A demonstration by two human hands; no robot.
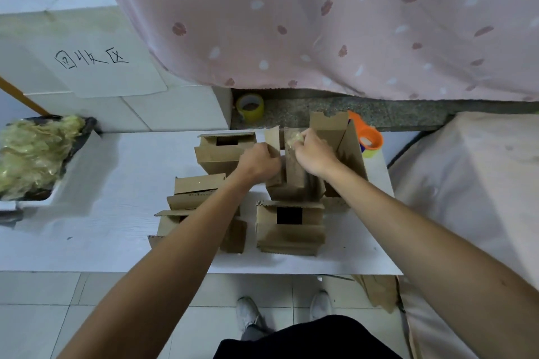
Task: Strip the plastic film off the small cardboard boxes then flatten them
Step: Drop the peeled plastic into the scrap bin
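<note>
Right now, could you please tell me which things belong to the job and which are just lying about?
Job: held box, gripped by the left hand; film pinched by the right hand; other boxes; film heap.
Lying about: yellow tape roll; orange tape dispenser; handwritten sign.

Open tabletop (pixel 116 183) left of boxes (pixel 291 237), tape dispenser (pixel 369 138) crowding far right

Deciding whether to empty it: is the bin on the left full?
Full: crumpled plastic film is heaped above the rim of the bin.
</note>
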